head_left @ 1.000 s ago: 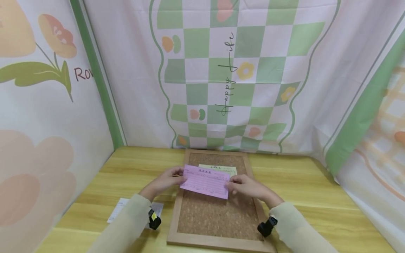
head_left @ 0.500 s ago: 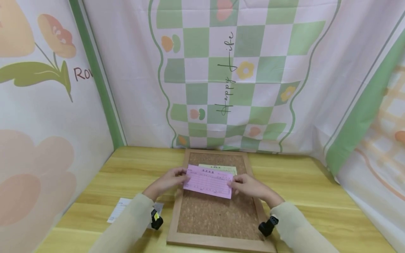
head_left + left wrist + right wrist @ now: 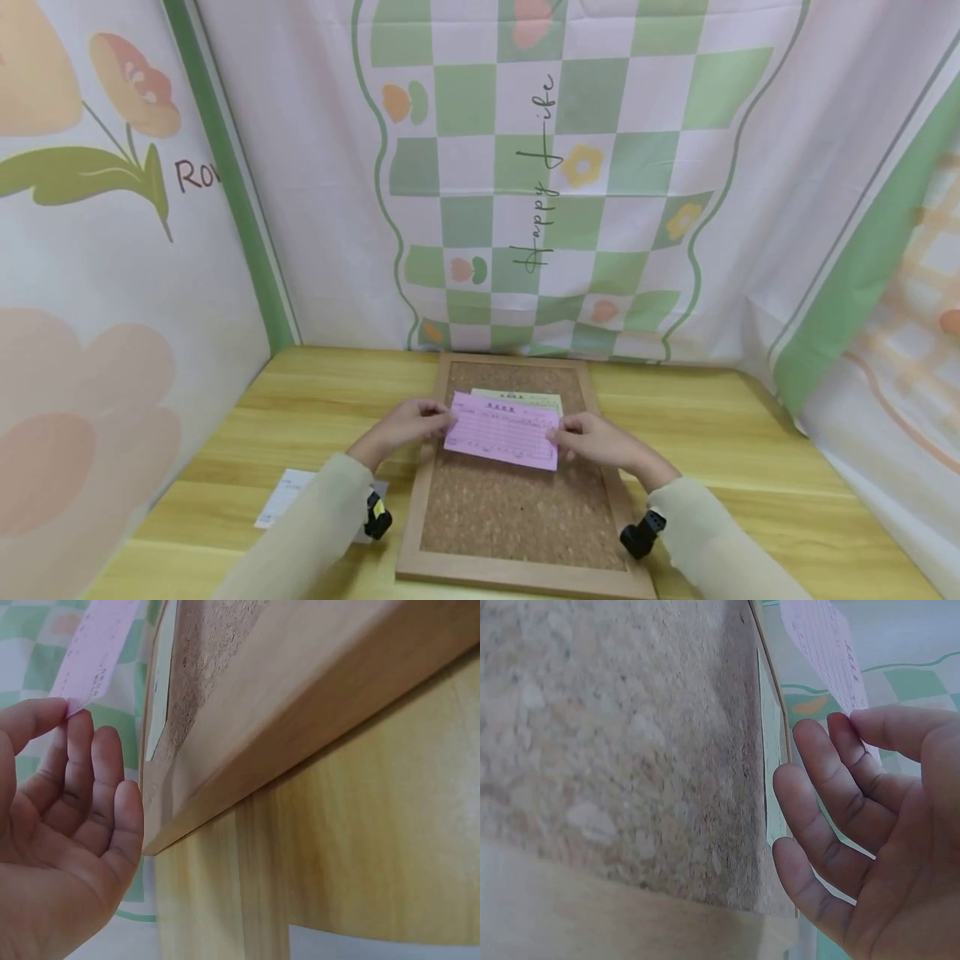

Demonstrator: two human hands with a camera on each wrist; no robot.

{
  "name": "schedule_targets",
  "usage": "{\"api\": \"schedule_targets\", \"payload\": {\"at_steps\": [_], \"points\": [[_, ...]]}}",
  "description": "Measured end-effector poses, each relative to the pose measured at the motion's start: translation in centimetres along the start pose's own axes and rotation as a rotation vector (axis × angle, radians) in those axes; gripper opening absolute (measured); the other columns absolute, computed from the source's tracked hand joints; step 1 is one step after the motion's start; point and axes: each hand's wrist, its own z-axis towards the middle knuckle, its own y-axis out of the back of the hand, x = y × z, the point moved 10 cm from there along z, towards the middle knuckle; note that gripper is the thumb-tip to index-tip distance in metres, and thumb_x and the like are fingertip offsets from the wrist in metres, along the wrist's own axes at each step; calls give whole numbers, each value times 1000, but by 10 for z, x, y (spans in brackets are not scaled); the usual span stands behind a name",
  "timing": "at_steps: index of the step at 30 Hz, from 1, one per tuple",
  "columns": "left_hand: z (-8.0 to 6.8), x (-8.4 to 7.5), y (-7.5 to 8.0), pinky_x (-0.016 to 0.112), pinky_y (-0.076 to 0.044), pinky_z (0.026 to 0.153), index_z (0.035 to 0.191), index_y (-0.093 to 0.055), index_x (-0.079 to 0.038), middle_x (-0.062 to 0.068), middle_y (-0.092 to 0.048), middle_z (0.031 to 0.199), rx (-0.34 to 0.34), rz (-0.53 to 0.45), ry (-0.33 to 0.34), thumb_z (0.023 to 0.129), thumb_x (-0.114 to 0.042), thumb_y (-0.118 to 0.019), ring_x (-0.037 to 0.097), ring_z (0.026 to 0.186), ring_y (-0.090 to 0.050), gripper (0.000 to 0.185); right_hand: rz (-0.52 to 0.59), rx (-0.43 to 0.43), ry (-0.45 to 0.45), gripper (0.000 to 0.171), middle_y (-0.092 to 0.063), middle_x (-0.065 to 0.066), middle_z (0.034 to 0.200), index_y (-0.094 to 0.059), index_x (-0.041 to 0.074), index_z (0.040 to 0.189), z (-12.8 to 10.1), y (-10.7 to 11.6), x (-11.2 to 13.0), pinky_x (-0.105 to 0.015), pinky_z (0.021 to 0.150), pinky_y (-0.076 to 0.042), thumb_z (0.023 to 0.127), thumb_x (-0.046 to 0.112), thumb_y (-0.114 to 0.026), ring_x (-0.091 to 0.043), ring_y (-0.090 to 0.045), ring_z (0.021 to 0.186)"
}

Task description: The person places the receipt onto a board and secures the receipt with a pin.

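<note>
A pink printed form slip (image 3: 502, 432) is held up above a wood-framed cork board (image 3: 517, 508). My left hand (image 3: 405, 429) pinches its left edge between thumb and index finger, as the left wrist view also shows for the pink slip (image 3: 96, 652). At the slip's right edge, my right hand (image 3: 600, 442) pinches it the same way. Behind the pink slip, a pale green slip (image 3: 551, 402) lies on the cork, mostly covered in the head view. In the right wrist view the green slip (image 3: 771, 757) lies flat, apart from the hand.
A white printed slip (image 3: 281, 498) lies on the wooden table (image 3: 720, 467) left of the board, partly under the left sleeve. Patterned curtains (image 3: 540, 167) stand behind and at both sides. The board's raised frame (image 3: 300, 697) edges the cork.
Held in both hands, the pink slip has shifted a little to the right over the board. The green and white slips have stayed in place.
</note>
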Motion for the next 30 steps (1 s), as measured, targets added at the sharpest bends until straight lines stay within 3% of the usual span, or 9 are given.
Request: {"api": "schedule_targets", "payload": {"at_steps": [7, 16, 30], "points": [[3, -5, -3, 39, -54, 87, 105, -71, -5, 4, -67, 99, 0, 18, -14, 98, -27, -66, 20, 94, -64, 24, -7, -14, -22, 29, -65, -9, 82, -67, 2, 89, -2, 4, -5, -25, 61, -45, 105, 24, -55, -19, -55, 73], [9, -7, -10, 37, -54, 84, 104, -72, -8, 2, -68, 98, 15, 74, -8, 97, -30, -66, 17, 90, -63, 25, -54, -39, -53, 29, -65, -8, 81, -66, 3, 91, -2, 9, -16, -31, 63, -51, 106, 24, -52, -22, -60, 74], [15, -10, -20, 38, -53, 84, 107, -71, -5, 2, -67, 99, 76, 131, -30, 98, -29, -64, 17, 90, -62, 27, -107, -45, -105, 31, -59, -3, 73, -62, 1, 82, -4, 13, -24, -25, 54, -44, 104, 23, -55, -17, -55, 66]]}}
